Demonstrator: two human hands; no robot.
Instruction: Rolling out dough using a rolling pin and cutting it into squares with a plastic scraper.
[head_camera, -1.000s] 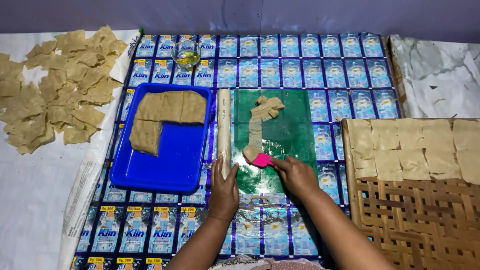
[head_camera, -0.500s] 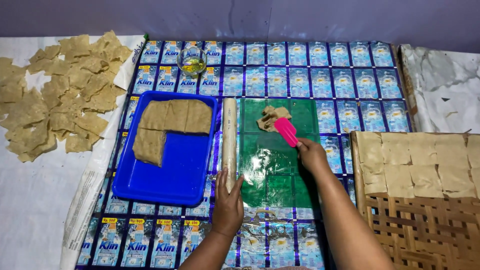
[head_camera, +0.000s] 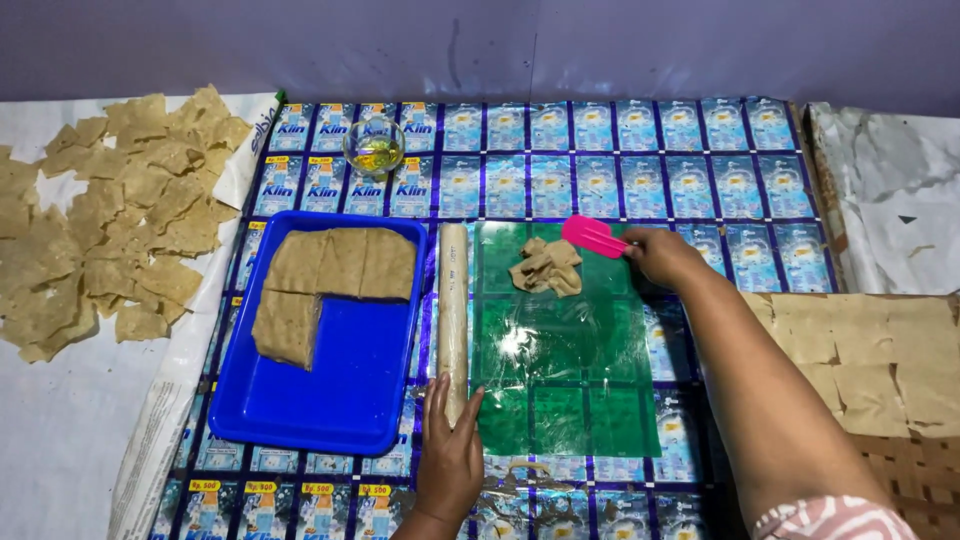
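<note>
From my feed: left hand (head_camera: 450, 462) lies flat at the near end of the rolling pin (head_camera: 453, 312), fingers spread either side of its tip, touching but not wrapped round it. The pin lies lengthwise between the blue tray (head_camera: 330, 395) and the green plastic sheet (head_camera: 565, 370). Right hand (head_camera: 660, 256) reaches across the sheet's far right corner, fingers closed round the handle of a pink scraper (head_camera: 592, 236); the handle itself is buried in the fist, only the blade shows. Blade tip sits just beside a crumpled lump of dough scraps (head_camera: 547, 267) on the far part of the sheet; I cannot tell whether blade and lump touch. Glare on the plastic mid-sheet washes out anything thin lying there. In the tray, a slab of brown dough (head_camera: 335, 268) fills the far end and left side, with one corner cut away. A small glass bowl (head_camera: 374, 146) of yellowish liquid stands beyond the tray. Dried thin pieces (head_camera: 110, 225) are scattered at left on white paper, cut off by the frame edge. Square sheets on a woven tray (head_camera: 880, 360) at right, partly behind my forearm and running out of view.
</note>
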